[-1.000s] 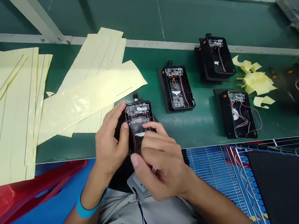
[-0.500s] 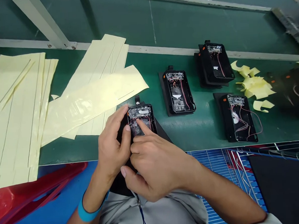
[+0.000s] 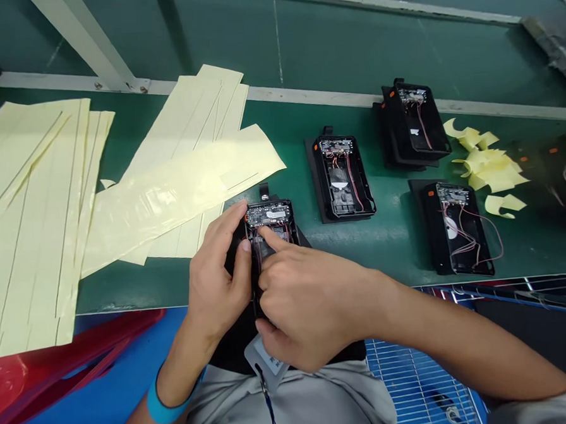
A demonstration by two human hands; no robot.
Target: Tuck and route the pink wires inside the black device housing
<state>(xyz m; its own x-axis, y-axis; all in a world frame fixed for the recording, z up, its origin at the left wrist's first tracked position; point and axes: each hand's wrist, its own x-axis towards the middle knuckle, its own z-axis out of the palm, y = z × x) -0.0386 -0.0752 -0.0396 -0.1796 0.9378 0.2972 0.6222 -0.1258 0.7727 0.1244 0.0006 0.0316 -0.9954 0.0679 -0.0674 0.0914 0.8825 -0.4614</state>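
Note:
A small open black plastic case (image 3: 290,234) with a circuit board (image 3: 268,214) at its top end and thin red wires lies at the table's front edge, partly hidden by my hands. My left hand (image 3: 219,266) is closed around the case's left side, thumb on the near rim, fingers at the upper corner. My right hand (image 3: 316,299) reaches over it. Its index finger is stretched into the case, the tip at the wires just below the board. The other fingers are curled and the thumb sticks out apart, with nothing visible held.
Similar open cases stand to the right: one in the middle (image 3: 342,177), one at the back (image 3: 415,123), one with loose wires (image 3: 459,228). Yellow backing sheets (image 3: 177,186) spread over the left. Yellow scraps (image 3: 492,166) lie at right. A red chair (image 3: 59,375) is below left.
My right hand has shifted slightly right and its thumb has moved down and right, uncovering more of the case's lower part and a badge. The index fingertip remains below the board.

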